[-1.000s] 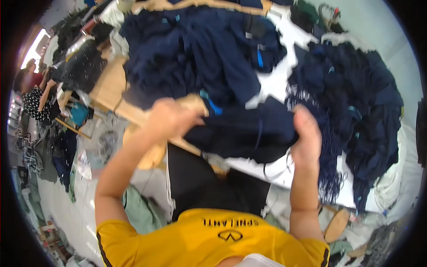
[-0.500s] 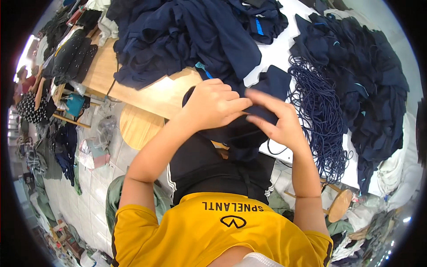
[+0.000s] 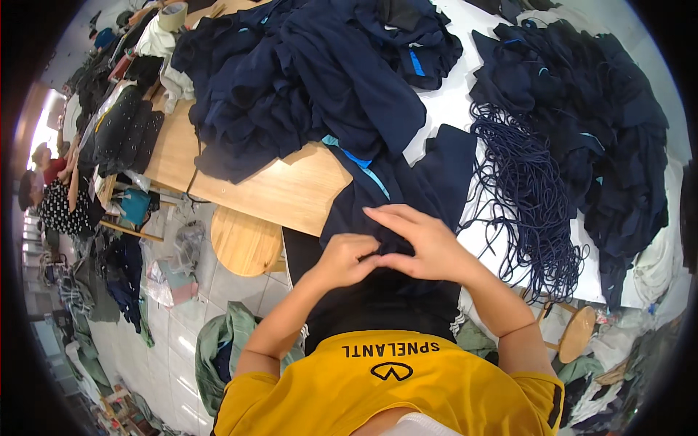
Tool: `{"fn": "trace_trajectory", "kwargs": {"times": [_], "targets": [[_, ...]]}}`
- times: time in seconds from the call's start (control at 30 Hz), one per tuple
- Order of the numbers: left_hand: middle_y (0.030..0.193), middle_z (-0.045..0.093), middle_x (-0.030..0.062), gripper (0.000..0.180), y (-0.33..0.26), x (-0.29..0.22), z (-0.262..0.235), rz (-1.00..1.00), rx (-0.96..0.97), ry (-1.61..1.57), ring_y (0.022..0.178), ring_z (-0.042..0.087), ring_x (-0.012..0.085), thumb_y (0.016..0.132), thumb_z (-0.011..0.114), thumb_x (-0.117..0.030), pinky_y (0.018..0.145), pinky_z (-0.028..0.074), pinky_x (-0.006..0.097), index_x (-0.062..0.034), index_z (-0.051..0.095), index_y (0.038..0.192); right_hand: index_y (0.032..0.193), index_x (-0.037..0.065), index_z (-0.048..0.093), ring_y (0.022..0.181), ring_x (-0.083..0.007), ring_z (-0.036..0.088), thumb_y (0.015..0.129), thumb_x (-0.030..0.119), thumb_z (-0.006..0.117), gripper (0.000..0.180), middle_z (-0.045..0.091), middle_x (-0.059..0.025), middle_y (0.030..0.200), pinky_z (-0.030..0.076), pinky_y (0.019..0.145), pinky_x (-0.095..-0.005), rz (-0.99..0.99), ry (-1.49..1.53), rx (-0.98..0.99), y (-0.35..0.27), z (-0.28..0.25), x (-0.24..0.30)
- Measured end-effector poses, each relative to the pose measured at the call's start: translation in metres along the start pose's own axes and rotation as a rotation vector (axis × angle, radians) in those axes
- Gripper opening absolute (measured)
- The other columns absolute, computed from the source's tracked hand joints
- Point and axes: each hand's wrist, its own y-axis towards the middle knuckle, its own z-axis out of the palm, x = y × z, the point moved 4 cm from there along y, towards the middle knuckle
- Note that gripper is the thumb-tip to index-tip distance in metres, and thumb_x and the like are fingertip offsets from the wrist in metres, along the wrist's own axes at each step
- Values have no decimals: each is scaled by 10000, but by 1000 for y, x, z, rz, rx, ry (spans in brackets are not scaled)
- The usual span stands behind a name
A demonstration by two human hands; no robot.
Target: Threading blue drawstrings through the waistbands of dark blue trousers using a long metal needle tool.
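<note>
A navy garment (image 3: 392, 192) hangs over the table's near edge toward my lap, with a bright blue and turquoise strip showing on it. My left hand (image 3: 345, 260) is closed in a pinch at the garment's near part; the edge between its fingertips is mostly hidden. Close beside it, my right hand (image 3: 429, 247) has its fingers stretched out over the cloth. Its thumb reaches to the left fingertips, and navy fabric shows in the gap between thumb and fingers.
A big pile of navy garments (image 3: 254, 94) covers the wooden table (image 3: 291, 196). On the white tabletop (image 3: 447, 94) lie a bundle of navy cords (image 3: 520, 196) and another dark heap (image 3: 582, 116). A wooden stool (image 3: 243, 240) stands at left. People (image 3: 62, 189) are at far left.
Both hands have come down closer to my body. The right fingers have spread further from the thumb. More of the garment and its blue strip now shows beyond my hands.
</note>
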Motion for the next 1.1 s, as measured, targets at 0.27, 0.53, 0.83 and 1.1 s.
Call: {"fn": "trace_trajectory", "kwargs": {"times": [0.27, 0.53, 0.83, 1.1], "targets": [[677, 605, 75, 147, -34, -26, -106, -128, -959, 406, 590, 551, 197, 713, 754, -14, 589, 435, 303, -23, 658, 823, 1406, 95, 368, 1051, -303, 553, 626, 40, 682, 842, 521, -114, 1273, 441, 812, -407, 194, -575, -452, -3, -16, -69], [757, 673, 80, 161, -30, -28, -186, -163, -859, 965, 644, 581, 266, 705, 791, -142, 630, 428, 340, -68, 694, 811, 968, 13, 678, 1009, -268, 555, 697, -26, 651, 275, 633, -103, 1053, 419, 894, -349, 56, 129, -262, -22, -3, -45], [747, 678, 68, 141, 40, -34, -117, -32, -741, 625, 623, 613, 235, 734, 775, -159, 610, 414, 308, -65, 699, 807, 1406, 25, 376, 1102, -198, 559, 914, 180, 595, 560, 601, -128, 1170, 370, 1005, -332, 200, 827, -36, 3, 36, -24], [702, 653, 151, 202, 43, -18, -97, -161, -768, 218, 629, 642, 299, 776, 752, -197, 573, 477, 333, -20, 683, 843, 1139, -32, 559, 936, -189, 610, 978, 245, 518, 322, 626, -102, 960, 450, 901, -292, 314, 717, -354, 16, 74, -41]]}}
